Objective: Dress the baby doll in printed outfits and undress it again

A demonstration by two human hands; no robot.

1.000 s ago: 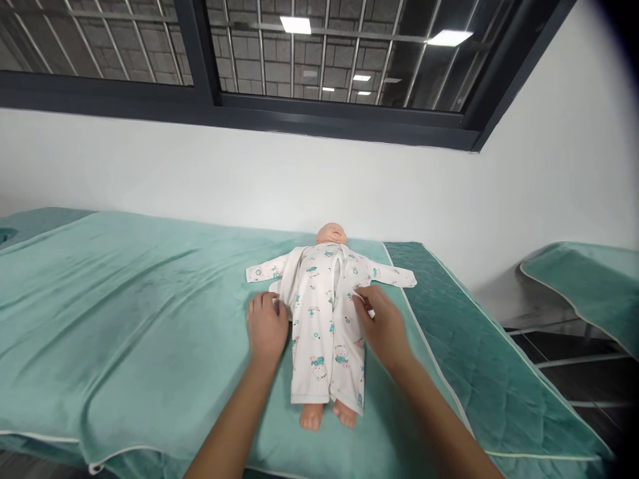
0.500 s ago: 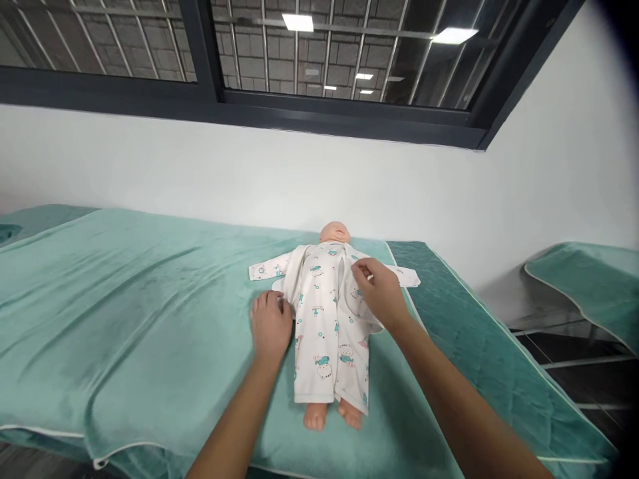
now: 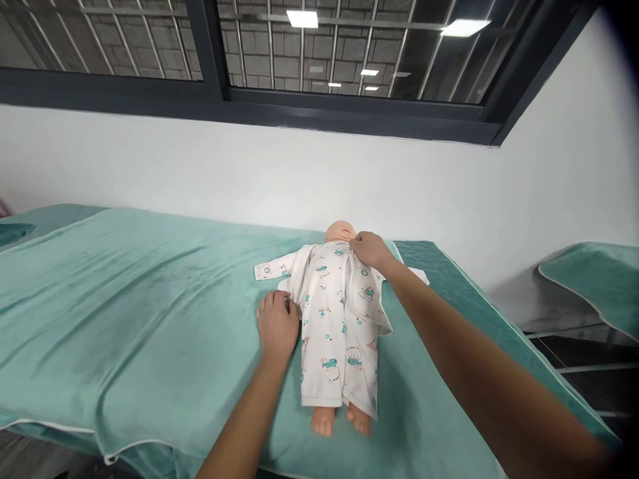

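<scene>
A baby doll (image 3: 340,231) lies on its back on the bed, head toward the wall and bare feet toward me. It has on white patterned baby trousers (image 3: 322,372) and a white baby shirt (image 3: 367,293) in the same print, with its sleeves spread out sideways. At the neck, my right hand (image 3: 372,249) pinches the shirt's front edge; the fingertips are partly hidden. My left hand (image 3: 278,322) rests on the green sheet beside the doll's hip, fingers loosely bent and thumb apart, close to the shirt's hem.
The light green sheet (image 3: 150,313) covers the bed, over a darker quilted cover (image 3: 462,286) on the right. A white wall (image 3: 200,166) with a dark-framed window (image 3: 359,120) rises behind. Another green-covered surface (image 3: 594,279) stands at the right.
My right hand has moved up from the doll's chest to its neck, and the shirt front now lies flatter. The left hand stays beside the hip. The view has shifted slightly.
</scene>
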